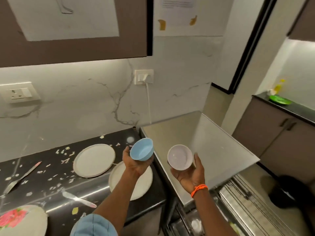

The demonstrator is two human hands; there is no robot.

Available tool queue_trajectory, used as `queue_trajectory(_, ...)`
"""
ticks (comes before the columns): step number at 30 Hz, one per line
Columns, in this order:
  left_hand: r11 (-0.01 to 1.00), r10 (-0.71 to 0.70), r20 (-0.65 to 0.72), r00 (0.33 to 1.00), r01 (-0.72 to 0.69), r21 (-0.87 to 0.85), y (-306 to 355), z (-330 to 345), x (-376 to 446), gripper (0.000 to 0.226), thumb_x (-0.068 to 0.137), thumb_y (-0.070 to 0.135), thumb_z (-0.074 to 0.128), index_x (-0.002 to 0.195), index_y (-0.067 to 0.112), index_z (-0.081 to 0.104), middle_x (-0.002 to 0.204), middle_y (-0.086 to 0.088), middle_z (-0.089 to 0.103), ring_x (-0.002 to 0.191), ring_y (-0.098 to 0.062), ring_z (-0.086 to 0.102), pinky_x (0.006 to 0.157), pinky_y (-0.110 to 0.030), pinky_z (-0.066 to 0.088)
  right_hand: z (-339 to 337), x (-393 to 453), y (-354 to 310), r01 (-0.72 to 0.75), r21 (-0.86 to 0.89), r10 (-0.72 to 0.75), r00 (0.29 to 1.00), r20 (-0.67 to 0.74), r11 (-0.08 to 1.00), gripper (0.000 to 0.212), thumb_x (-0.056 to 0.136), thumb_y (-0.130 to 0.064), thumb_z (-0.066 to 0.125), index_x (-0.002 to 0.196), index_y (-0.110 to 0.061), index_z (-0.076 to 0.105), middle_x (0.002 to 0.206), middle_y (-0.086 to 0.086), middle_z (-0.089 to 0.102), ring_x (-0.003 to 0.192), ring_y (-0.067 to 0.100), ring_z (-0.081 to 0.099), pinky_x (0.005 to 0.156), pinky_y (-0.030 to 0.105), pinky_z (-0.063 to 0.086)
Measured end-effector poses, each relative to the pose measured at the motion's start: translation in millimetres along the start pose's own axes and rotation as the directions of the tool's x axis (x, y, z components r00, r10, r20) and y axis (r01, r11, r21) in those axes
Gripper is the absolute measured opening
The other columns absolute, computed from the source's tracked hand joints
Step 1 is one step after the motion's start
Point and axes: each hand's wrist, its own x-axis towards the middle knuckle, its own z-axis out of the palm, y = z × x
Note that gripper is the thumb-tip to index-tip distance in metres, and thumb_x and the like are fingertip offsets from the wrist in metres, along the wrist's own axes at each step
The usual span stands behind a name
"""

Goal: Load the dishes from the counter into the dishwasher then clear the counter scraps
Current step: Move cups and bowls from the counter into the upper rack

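Loading's barely started by the looks of it: the left hand (pixel 134 165) cups a blue bowl (pixel 141 151) and the right hand (pixel 189 176) cups a white bowl (pixel 180 157), both held up over the dishwasher (pixel 221 150), whose rack (pixel 247 201) sits pulled out below. Left of the dishwasher, the black counter (pixel 51 159) has two plates (pixel 94 160), a fork (pixel 22 176), a knife (pixel 78 199) and scraps (pixel 65 156) everywhere under a marble wall (pixel 76 103).

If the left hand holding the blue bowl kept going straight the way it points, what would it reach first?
The left hand points up and away, toward the back wall. Past the blue bowl in its grip, the line crosses only the counter's back corner, so probably the marble wall first; depth is unclear.
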Motion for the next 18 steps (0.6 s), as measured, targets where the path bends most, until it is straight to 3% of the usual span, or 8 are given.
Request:
queue_trajectory(3,0.987,-0.147,0.072,0.986,0.151,-0.05,-56.4,12.3,-7.4,0.086,0.084,0.072,0.044,0.136,0.003,0.054,0.139,-0.03,0.054,0.12,-0.051,0.054,0.1,-0.063,0.045,-27.0,-29.1,-23.6,0.072,0.034,-0.072,0.997,-0.002,0.997,0.062,0.093,-0.05,0.057,0.144,-0.016,0.048,0.142,0.024,0.053,0.135,0.051,0.041,0.086,0.053,0.051)
queue_trajectory(5,0.967,-0.251,0.084,0.964,0.253,-0.011,-96.3,19.8,-13.7,0.09,0.086,0.073,0.041,0.139,0.001,0.049,0.14,-0.035,0.051,0.126,-0.054,0.05,0.104,-0.066,0.042,-45.8,-50.6,-39.4,0.121,0.025,-0.121,0.993,-0.007,0.992,0.059,0.094,-0.046,0.057,0.144,-0.016,0.048,0.141,0.023,0.054,0.136,0.05,0.041,0.087,0.053,0.051)
queue_trajectory(8,0.931,-0.364,0.052,0.93,0.363,0.02,-148.7,30.5,-23.8,0.088,0.088,0.067,0.046,0.146,0.001,0.042,0.139,-0.036,0.05,0.12,-0.052,0.053,0.101,-0.057,0.046,-74.8,-81.1,-61.9,0.182,0.022,-0.182,0.983,-0.033,0.983,0.055,0.095,-0.045,0.059,0.14,-0.015,0.053,0.141,0.024,0.053,0.13,0.048,0.048,0.085,0.051,0.051)
queue_trajectory(12,0.871,-0.482,0.027,0.876,0.476,0.122,-206.7,46.9,-28.9,0.087,0.082,0.06,0.056,0.147,0.004,0.044,0.132,-0.031,0.055,0.11,-0.045,0.058,0.092,-0.046,0.048,-109.3,-119.7,-90.1,0.274,0.083,-0.266,0.959,-0.099,0.958,0.054,0.095,-0.044,0.06,0.137,-0.011,0.056,0.135,0.023,0.054,0.1,0.036,0.057,0.076,0.045,0.053)
queue_trajectory(15,0.814,-0.559,0.023,0.829,0.544,0.202,-245.8,55.9,-25.1,0.088,0.08,0.064,0.059,0.146,0.007,0.047,0.13,-0.027,0.057,0.107,-0.043,0.059,0.083,-0.043,0.052,-141.0,-139.6,-108.5,0.335,0.102,-0.319,0.936,-0.146,0.937,0.054,0.097,-0.043,0.055,0.14,-0.012,0.052,0.135,0.022,0.057,0.109,0.039,0.059,0.083,0.047,0.052)
queue_trajectory(18,0.719,-0.674,0.031,0.738,0.646,0.256,-282.8,59.6,-13.9,0.096,0.077,0.072,0.063,0.147,0.008,0.046,0.139,-0.026,0.052,0.113,-0.045,0.059,0.078,-0.044,0.06,-169.4,-149.8,-123.7,0.378,0.108,-0.348,0.91,-0.223,0.919,0.059,0.096,-0.044,0.057,0.145,-0.013,0.047,0.145,0.022,0.049,0.126,0.042,0.051,0.091,0.05,0.051)
